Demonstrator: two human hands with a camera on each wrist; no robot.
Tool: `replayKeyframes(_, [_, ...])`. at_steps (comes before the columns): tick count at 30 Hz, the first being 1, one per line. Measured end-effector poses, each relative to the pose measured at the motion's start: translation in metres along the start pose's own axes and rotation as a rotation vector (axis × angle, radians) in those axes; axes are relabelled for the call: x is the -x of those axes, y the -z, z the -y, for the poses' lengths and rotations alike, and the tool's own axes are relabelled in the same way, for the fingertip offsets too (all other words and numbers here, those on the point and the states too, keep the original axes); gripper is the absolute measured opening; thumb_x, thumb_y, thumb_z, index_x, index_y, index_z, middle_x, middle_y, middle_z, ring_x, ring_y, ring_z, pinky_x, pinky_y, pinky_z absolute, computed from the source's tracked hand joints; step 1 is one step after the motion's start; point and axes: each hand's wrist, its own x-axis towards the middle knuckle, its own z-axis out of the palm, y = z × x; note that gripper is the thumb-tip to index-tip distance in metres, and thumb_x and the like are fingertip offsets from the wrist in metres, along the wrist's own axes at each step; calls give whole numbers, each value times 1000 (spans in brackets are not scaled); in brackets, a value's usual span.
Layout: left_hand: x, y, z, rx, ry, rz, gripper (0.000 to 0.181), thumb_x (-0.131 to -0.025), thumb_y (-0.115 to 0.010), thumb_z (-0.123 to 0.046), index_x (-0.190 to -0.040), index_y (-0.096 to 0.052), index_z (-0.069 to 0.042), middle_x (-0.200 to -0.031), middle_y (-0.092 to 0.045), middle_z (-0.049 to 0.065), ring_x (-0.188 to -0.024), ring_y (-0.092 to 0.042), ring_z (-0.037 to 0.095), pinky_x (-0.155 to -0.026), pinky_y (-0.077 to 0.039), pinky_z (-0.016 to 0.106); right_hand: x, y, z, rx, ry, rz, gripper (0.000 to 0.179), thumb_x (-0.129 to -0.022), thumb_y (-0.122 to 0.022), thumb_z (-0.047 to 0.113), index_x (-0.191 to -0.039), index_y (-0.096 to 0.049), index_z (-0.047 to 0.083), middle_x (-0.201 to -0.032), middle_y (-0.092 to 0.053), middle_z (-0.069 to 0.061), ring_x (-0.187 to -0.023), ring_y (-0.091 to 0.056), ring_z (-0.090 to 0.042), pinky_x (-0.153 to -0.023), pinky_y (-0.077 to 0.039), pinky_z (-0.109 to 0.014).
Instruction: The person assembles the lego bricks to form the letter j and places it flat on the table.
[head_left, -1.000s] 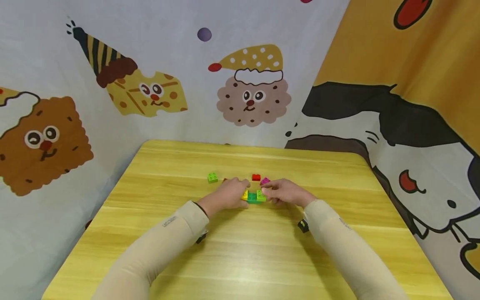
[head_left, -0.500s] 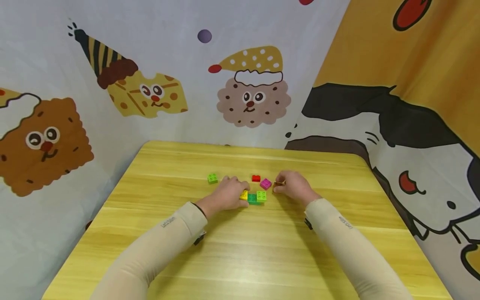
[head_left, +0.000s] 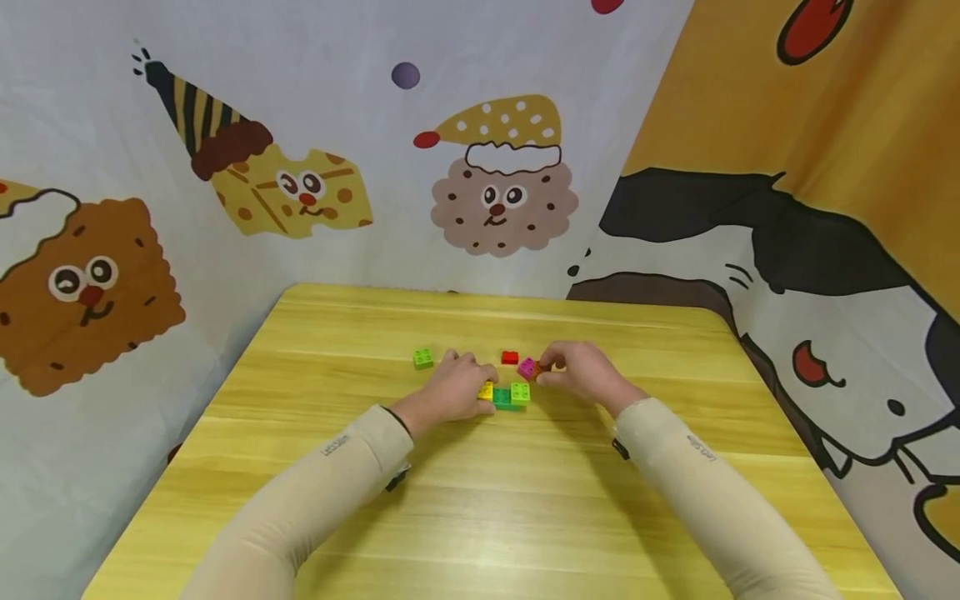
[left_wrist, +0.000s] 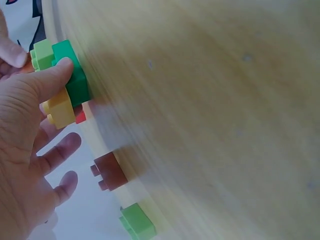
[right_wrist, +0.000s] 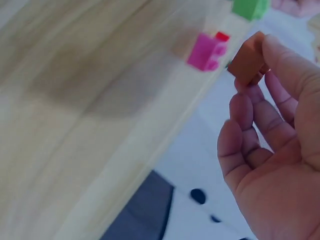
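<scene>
My left hand (head_left: 453,387) grips a small build of toy building bricks on the table. A dark green brick (left_wrist: 71,75) forms its base, with a yellow brick (left_wrist: 61,109) and a light green brick (head_left: 521,393) on top at either end. In the left wrist view the thumb presses on the dark green brick's side. My right hand (head_left: 587,372) pinches an orange-brown brick (right_wrist: 247,60) between thumb and fingers. That brick is held beside a magenta brick (head_left: 527,368), to the right of the build. The held brick is partly covered by fingers in the head view.
Behind the build lies a red brick (head_left: 510,357). A separate lime green brick (head_left: 423,358) lies left of my left hand. The brown brick (left_wrist: 111,171) in the left wrist view is hidden from the head view. A printed cloth (head_left: 337,258) hangs behind the table (head_left: 480,508).
My right hand let go of the light green brick on the build, moved right, and picked up the orange-brown brick. It has since shifted slightly left. My left hand stays on the build.
</scene>
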Motion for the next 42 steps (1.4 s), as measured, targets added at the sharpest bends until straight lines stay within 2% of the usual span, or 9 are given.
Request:
replayKeyframes(5, [1,-1,1,-10,1,-4,51,-94,-80,-52,-136,-71,-24,-121,-79,-5,-118,-63,25,-107,-40,48,2,-2,24,-21,74,53,20,-94,-85,27,-109,-78,16,-108,-79,2,-102,-72,-22,-91,-61,-42])
replayKeyframes(10, [1,-2,1,-24,-4,-4,52,-94,-80,-53,-136,-71,-24,-120,-79,-5,-115,-64,24,-105,-40,48,3,-6,35,51,149,68,21,-93,-86,27,-109,-78,15,-109,-81,1,-106,-77,-25,-93,-62,-43])
replayKeyframes(14, [0,-3,2,-29,-4,-3,51,-94,-80,-54,-136,-71,-24,-119,-79,-6,-113,-63,23,-103,-40,46,4,-5,40,76,152,59,22,-92,-86,31,-107,-78,17,-107,-81,2,-102,-76,-23,-91,-62,-42])
replayKeyframes(18, [-1,-4,3,-36,0,-6,53,-94,-80,-55,-136,-71,-24,-119,-78,-7,-113,-64,23,-102,-40,46,6,-2,39,33,106,38,21,-97,-80,36,-109,-78,19,-106,-79,4,-98,-73,-18,-89,-61,-42])
replayKeyframes(23, [-1,-5,4,-20,-8,-20,61,-93,-80,-57,-142,-66,-23,-131,-76,-5,-120,-64,25,-105,-40,48,6,-6,33,-124,-68,42,32,-106,-67,44,-120,-76,17,-113,-77,-2,-101,-70,-21,-89,-60,-44])
replayKeyframes(29, [4,-7,5,-20,-109,-151,75,-94,-75,-62,-155,-54,-25,-152,-63,1,-138,-55,29,-116,-36,55,10,-17,26,-563,-326,179,65,-108,-57,54,-141,-58,-2,-123,-72,-19,-106,-74,-32,-94,-63,-47])
replayKeyframes(32, [8,-7,4,-60,-170,-226,73,-95,-70,-66,-156,-54,-30,-152,-61,2,-140,-51,29,-118,-34,57,12,-21,25,-703,-365,227,70,-110,-53,55,-145,-52,-6,-126,-69,-25,-107,-75,-33,-95,-64,-47])
replayKeyframes(35, [10,-6,3,-103,-219,-268,66,-97,-66,-69,-151,-58,-33,-151,-60,4,-138,-49,31,-117,-34,59,13,-25,25,-764,-369,239,70,-111,-52,53,-146,-50,-8,-129,-67,-28,-107,-75,-34,-95,-64,-47])
replayKeyframes(42, [12,-4,0,-118,-245,-260,63,-97,-62,-72,-149,-61,-37,-151,-59,5,-138,-47,31,-115,-34,58,13,-31,23,-805,-374,245,62,-111,-54,49,-139,-56,-6,-123,-67,-23,-105,-76,-31,-95,-64,-44])
